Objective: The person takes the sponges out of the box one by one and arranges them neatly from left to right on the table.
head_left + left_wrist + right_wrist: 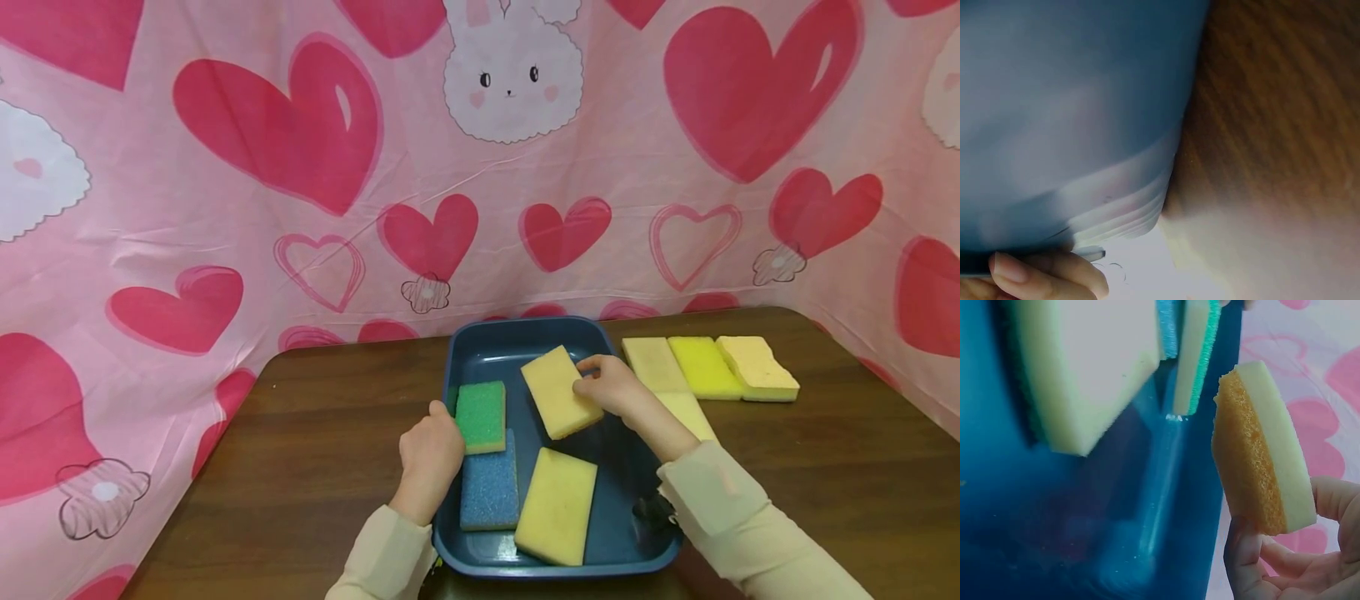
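Right hand (pixel 609 387) pinching yellow sponge (pixel 557 392) over blue tray (pixel 487 367).
Head: left hand (pixel 431 454) gripping tray's left rim; green sponge (pixel 482 415) overlaps blue sponge (pixel 490 492), second yellow sponge (pixel 557 508) beside; tray on counter (pixel 337 433). Left wrist: fingers curled at rim. Right wrist: held sponge shows orange layer.

Left hand (pixel 431 450) gripping, right hand (pixel 613 388) pinching.
The left arm (pixel 386 554) extends forward, its fingers (pixel 1054 275) curled; the right arm (pixel 750 529) slants inward, its hand farther forward and fingers bent.
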Tool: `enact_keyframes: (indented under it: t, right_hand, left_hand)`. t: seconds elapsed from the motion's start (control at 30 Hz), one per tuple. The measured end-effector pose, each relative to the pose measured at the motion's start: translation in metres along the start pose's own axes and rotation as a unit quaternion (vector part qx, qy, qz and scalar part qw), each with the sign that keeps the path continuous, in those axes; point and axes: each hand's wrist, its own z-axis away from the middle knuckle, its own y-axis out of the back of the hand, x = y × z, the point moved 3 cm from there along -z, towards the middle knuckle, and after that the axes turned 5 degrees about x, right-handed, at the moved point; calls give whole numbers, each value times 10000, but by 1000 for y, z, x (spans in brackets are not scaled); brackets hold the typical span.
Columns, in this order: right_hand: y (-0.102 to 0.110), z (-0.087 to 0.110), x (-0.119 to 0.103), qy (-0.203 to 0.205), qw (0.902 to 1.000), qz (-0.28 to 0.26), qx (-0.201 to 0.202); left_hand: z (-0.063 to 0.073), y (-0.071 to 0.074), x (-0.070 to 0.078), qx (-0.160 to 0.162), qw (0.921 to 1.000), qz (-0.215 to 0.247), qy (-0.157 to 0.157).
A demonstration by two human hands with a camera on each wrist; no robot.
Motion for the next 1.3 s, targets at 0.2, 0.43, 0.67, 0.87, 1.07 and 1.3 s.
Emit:
enact_keyframes:
  t: [0.2, 0.43, 0.67, 0.87, 1.07, 1.3]
  right_hand:
    - [7, 1, -3, -71, 9997, -214, -11]
    - [15, 7, -10, -13, 9991, -415, -67]
    - [25, 13, -12, 105, 9985, -536, -90]
    - [32, 16, -6, 94, 9985, -532, -81]
    - [38, 18, -2, 95, 9988, -468, -92]
    - [47, 21, 2, 69, 9986, -502, -133]
  left_hand:
    - [0, -1, 0, 20, 10000, -50, -3]
    - [0, -1, 0, 30, 9999, -119, -67]
    - [1, -1, 0, 142, 9998, -90, -116]
    - [0, 0, 1, 51, 9999, -121, -94]
    - [0, -1, 1, -71, 9999, -137, -73]
    - [1, 1, 2, 127, 9997, -169, -111]
